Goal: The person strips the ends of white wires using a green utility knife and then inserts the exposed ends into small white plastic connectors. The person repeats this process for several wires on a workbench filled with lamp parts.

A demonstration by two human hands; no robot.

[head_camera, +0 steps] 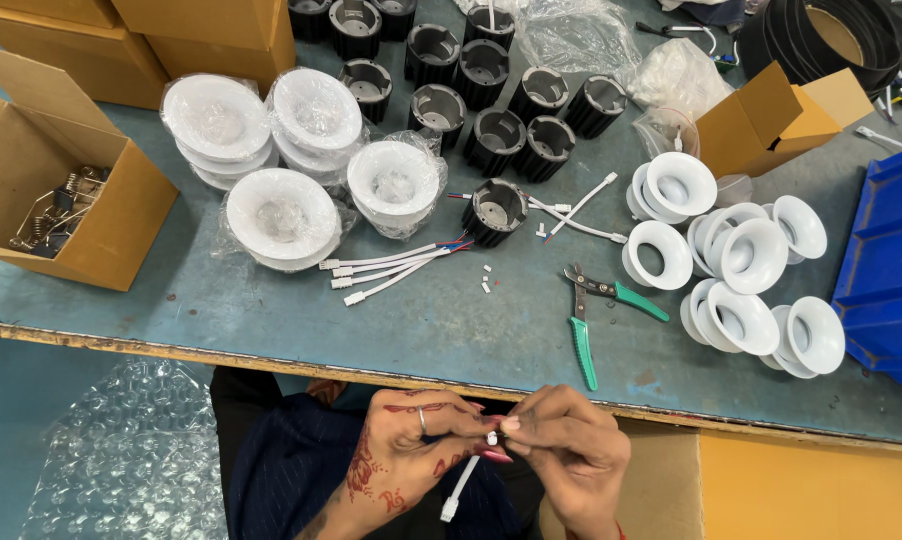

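Fingers (471, 425) of left hand (411, 460) pinched on upper end of a short white cable (463, 485), just under its small white connector (491, 438). Fingers of right hand (571, 450) closed on the same connector from the other side; fingertips of both hands touching. Cable hanging down and left from the pinch, second plug at its free end, over dark-clothed lap. Both hands held below near edge of bench (421, 330), off its surface.

Near edge worn, yellow showing through paint. Strip of blue top just beyond the edge mostly bare. Green-handled pliers (586, 315) lying there, handles splayed toward the edge, above right hand. Left of pliers, a few tiny white bits, then a bundle of white cables (386, 268) fanned out, coloured wire ends pointing to a black ribbed housing (495, 210).

Further back: cluster of black housings (481, 100); bagged white round trims (281, 215) at left centre; loose white cone reflectors (741, 270) at right, close-packed, some touching.

Left end taken by open cardboard box (81, 200) with metal spring clips (56, 210) inside. Right end hemmed by blue bin (891, 270); small open carton (781, 115) behind reflectors. Bubble wrap (131, 460) on floor below left.
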